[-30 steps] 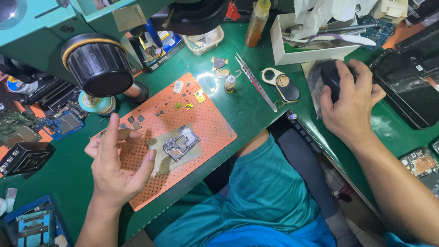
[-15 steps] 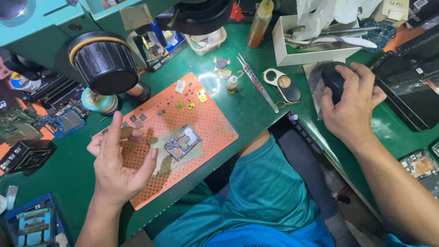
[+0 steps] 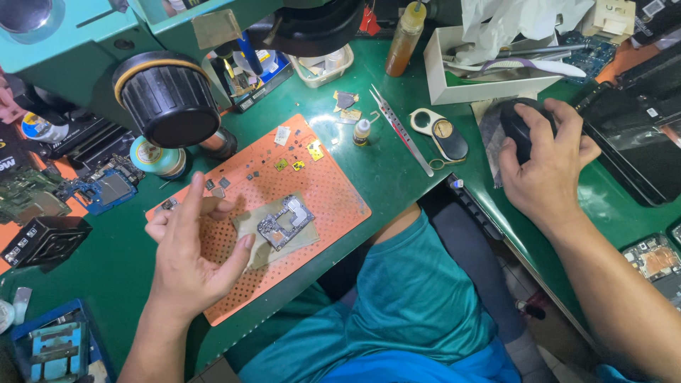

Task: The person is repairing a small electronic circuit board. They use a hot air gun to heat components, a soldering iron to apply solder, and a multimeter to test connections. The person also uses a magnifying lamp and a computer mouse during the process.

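Right hand (image 3: 546, 167) grips a black mouse (image 3: 516, 128) — left hand (image 3: 188, 252) hovers open-fingered, empty, just left of the circuit board (image 3: 285, 222) on the orange mat (image 3: 333, 198).

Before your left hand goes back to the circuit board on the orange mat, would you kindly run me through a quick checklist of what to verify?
1. Circuit board lies flat on the grey pad, nothing on top of it: ok.
2. Left hand empty, fingers open beside the board: ok.
3. Tweezers within reach on the green table, untouched: ok.
4. Right hand free for the work: not ok, it rests on the black mouse.
5. Small loose chips on the orange mat lie apart from the board: ok.
6. Board fixed to the pad: cannot tell.
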